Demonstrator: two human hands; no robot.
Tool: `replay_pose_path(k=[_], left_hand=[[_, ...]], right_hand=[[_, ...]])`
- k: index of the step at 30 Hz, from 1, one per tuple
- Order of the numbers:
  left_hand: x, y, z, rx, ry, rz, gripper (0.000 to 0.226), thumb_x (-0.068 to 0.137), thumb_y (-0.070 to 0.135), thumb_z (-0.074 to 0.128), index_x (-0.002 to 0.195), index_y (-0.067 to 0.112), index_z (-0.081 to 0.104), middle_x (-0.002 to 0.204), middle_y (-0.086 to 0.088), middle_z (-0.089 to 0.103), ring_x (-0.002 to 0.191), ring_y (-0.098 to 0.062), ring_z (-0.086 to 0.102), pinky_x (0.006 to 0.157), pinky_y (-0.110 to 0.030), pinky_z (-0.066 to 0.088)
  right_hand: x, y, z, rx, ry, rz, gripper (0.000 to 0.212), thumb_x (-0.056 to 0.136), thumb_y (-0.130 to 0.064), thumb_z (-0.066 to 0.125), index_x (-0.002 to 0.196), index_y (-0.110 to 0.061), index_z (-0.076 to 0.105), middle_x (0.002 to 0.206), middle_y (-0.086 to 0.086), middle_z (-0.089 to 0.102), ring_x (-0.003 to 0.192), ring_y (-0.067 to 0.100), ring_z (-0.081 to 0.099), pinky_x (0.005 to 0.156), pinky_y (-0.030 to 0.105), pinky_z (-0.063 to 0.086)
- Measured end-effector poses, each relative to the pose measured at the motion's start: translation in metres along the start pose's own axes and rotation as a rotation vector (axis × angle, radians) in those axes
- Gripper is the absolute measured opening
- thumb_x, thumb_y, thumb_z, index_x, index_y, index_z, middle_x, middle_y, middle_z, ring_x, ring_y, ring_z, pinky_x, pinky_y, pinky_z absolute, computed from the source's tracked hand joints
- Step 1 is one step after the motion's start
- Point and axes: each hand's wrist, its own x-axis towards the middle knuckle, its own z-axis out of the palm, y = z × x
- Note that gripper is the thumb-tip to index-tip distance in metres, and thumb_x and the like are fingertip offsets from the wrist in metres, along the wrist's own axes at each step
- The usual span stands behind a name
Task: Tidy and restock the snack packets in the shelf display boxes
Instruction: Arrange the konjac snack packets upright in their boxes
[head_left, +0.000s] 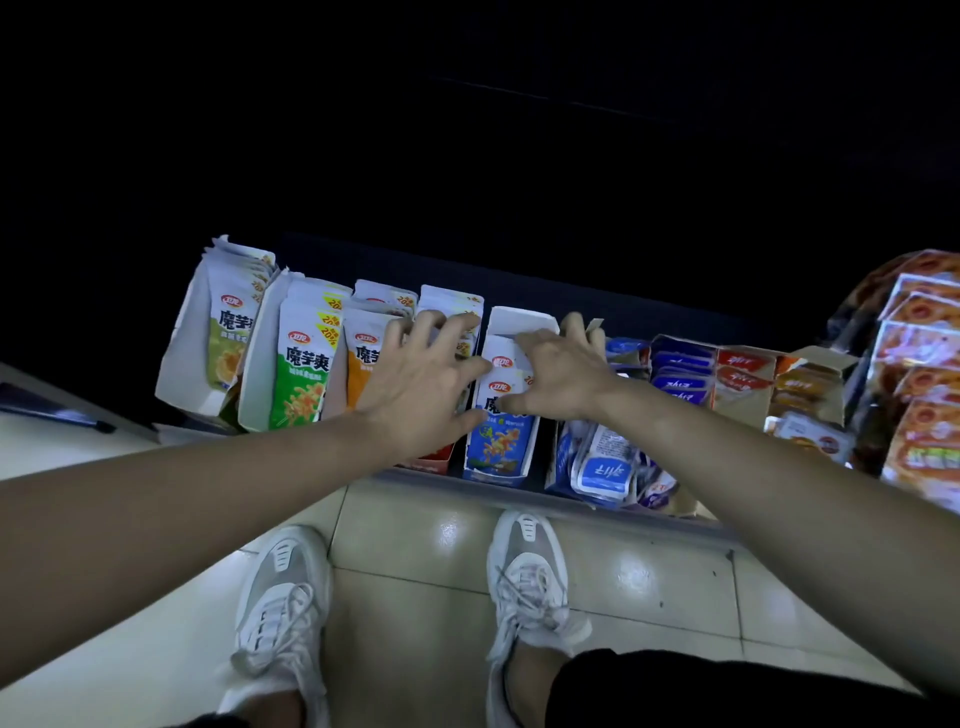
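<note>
Two hands are working the middle of the row as I'm watching. Blue packets (496, 441) are standing upright in a white display box (519, 319) at the centre of the shelf (623, 514). The right hand (561, 374) is sitting on top of them. Its thumb is pressing against the face of the front packet and its fingers are hooking over the back of the stack, so it is pinching the bundle between them.

Just beside it, the left hand (415, 384) is spreading over the neighbouring red-fronted box (434, 461). The fingers are bending down onto the packet tops. The feed is dim, so I cannot tell whether they are gripping anything or only resting there.

Moving outward to the left, I'm seeing orange packets (363, 364), then green packets (304, 379), then light-green packets (226, 338). Each lot is leaning in its own white box.

To the right of the blue box, blue-and-white sachets (605, 470) are slumping loosely at the shelf front. Red sachets (740, 382) are lying further along, and orange-red packs (924, 364) are stacking up at the far edge.

Below the shelf, white trainers (280, 597) are standing on a glossy tiled floor (415, 530), toes pointing at the display.
</note>
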Motion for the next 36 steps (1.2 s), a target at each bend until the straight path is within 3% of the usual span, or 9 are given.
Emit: replay_pose_path(k=[6, 9, 12, 14, 18, 21, 27, 31, 36], left_hand=[[-0.006, -0.004, 0.004, -0.065, 0.023, 0.000, 0.048, 0.075, 0.061, 0.070, 0.114, 0.033, 0.070, 0.149, -0.003, 0.044, 0.126, -0.032, 0.036, 0.096, -0.049, 0.032], [-0.006, -0.005, 0.003, -0.145, 0.079, -0.025, 0.050, 0.076, 0.060, 0.070, 0.115, 0.030, 0.066, 0.144, 0.001, 0.049, 0.125, -0.030, 0.041, 0.096, -0.045, 0.031], [-0.005, -0.005, -0.001, -0.183, 0.129, -0.041, 0.063, 0.076, 0.063, 0.068, 0.127, 0.028, 0.060, 0.143, 0.000, 0.050, 0.124, -0.031, 0.044, 0.094, -0.045, 0.033], [-0.003, -0.005, -0.003, -0.182, 0.145, 0.043, 0.061, 0.079, 0.062, 0.069, 0.131, 0.032, 0.059, 0.145, 0.003, 0.048, 0.125, -0.029, 0.041, 0.093, -0.046, 0.031], [-0.009, -0.004, 0.001, -0.362, 0.221, 0.269, 0.018, 0.088, 0.044, 0.071, 0.096, 0.030, 0.078, 0.097, 0.017, 0.070, 0.106, -0.014, 0.052, 0.088, -0.039, 0.028], [-0.023, 0.000, 0.005, -0.472, 0.222, 0.272, 0.020, 0.090, 0.044, 0.066, 0.088, 0.029, 0.079, 0.080, 0.017, 0.070, 0.102, -0.012, 0.055, 0.089, -0.038, 0.030], [-0.052, -0.001, 0.009, -0.554, 0.149, 0.361, 0.016, 0.093, 0.041, 0.067, 0.090, 0.032, 0.080, 0.084, 0.020, 0.073, 0.113, -0.014, 0.058, 0.093, -0.044, 0.034], [-0.059, -0.002, 0.011, -0.543, 0.093, 0.404, 0.016, 0.094, 0.042, 0.067, 0.092, 0.032, 0.079, 0.085, 0.019, 0.072, 0.117, -0.013, 0.054, 0.095, -0.042, 0.032], [-0.063, 0.000, 0.014, -0.533, 0.081, 0.350, 0.020, 0.094, 0.044, 0.061, 0.091, 0.033, 0.078, 0.086, 0.020, 0.072, 0.118, -0.012, 0.051, 0.092, -0.043, 0.034]], right_hand=[[0.009, 0.001, -0.001, 0.186, -0.082, 0.106, 0.069, 0.069, -0.066, 0.072, 0.128, -0.035, 0.053, 0.110, 0.003, 0.053, 0.119, 0.026, 0.026, 0.093, 0.041, 0.027], [-0.003, 0.003, -0.002, 0.348, -0.061, 0.112, 0.046, 0.071, -0.059, 0.078, 0.112, -0.049, 0.059, 0.110, 0.003, 0.045, 0.112, 0.023, 0.024, 0.087, 0.034, 0.025], [-0.029, -0.001, 0.004, 0.358, 0.158, -0.032, 0.031, 0.072, -0.042, 0.083, 0.099, -0.040, 0.067, 0.101, -0.010, 0.056, 0.106, 0.018, 0.029, 0.072, 0.034, 0.013], [-0.045, -0.005, 0.008, 0.378, 0.273, -0.122, 0.027, 0.071, -0.032, 0.084, 0.092, -0.032, 0.067, 0.088, -0.021, 0.052, 0.104, 0.012, 0.029, 0.075, 0.036, 0.016], [-0.050, 0.004, -0.001, 0.469, 0.234, -0.197, 0.025, 0.073, -0.036, 0.083, 0.093, -0.034, 0.069, 0.091, -0.025, 0.055, 0.106, 0.010, 0.034, 0.089, 0.037, 0.023], [-0.037, 0.020, -0.017, 0.627, 0.129, -0.107, 0.031, 0.082, -0.038, 0.072, 0.112, -0.043, 0.066, 0.110, -0.017, 0.045, 0.117, 0.014, 0.032, 0.098, 0.032, 0.024], [0.000, 0.022, -0.013, 0.005, 0.069, -0.133, 0.062, 0.087, -0.053, 0.064, 0.142, -0.028, 0.047, 0.132, -0.006, 0.056, 0.125, 0.022, 0.023, 0.087, 0.035, 0.017], [0.011, 0.018, -0.003, -0.039, 0.007, -0.087, 0.052, 0.086, -0.048, 0.065, 0.129, -0.023, 0.053, 0.115, 0.002, 0.063, 0.106, 0.020, 0.024, 0.079, 0.037, 0.018], [0.019, 0.014, 0.000, 0.035, -0.038, -0.032, 0.052, 0.087, -0.047, 0.066, 0.132, -0.025, 0.052, 0.112, -0.003, 0.064, 0.108, 0.020, 0.027, 0.084, 0.037, 0.021]])
